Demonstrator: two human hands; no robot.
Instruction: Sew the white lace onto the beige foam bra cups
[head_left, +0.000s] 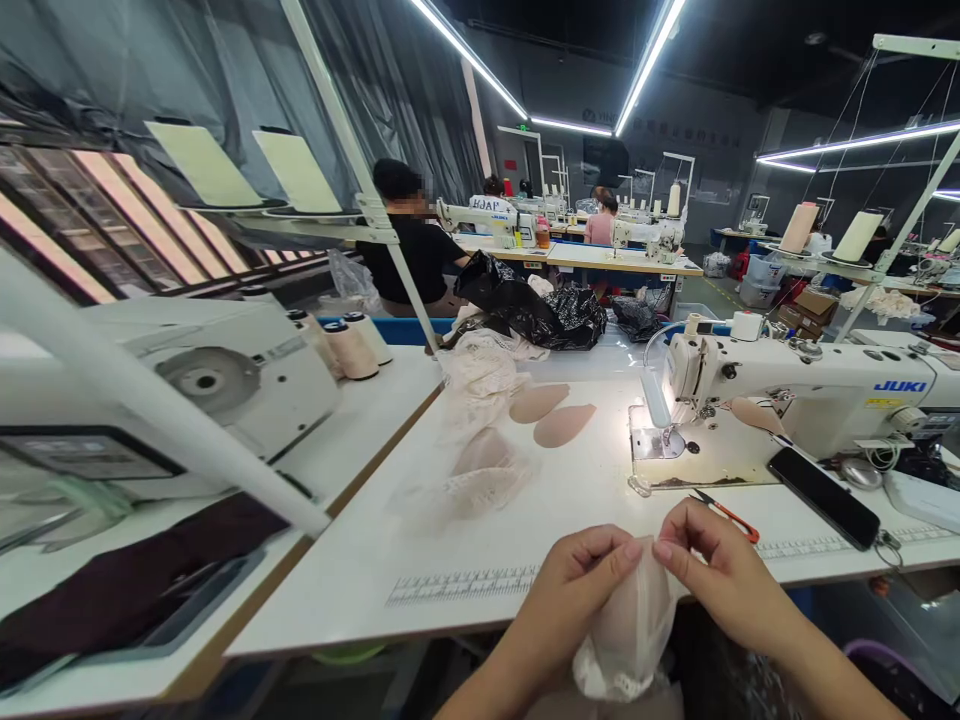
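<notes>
At the table (330, 595), our left hand (571, 582) and right hand (716, 570) pinch the cup (634, 630), likely to hold its top taut.

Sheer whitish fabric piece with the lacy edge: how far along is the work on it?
Apparently done: a pale seam-like line runs down the sheer whitish fabric piece. In hand: the left hand and right hand pinch its top edge. Probably left: two loose beige teardrop-shaped pads and a heap of white lace fabric on the white table. Finished count: cannot tell.
</notes>
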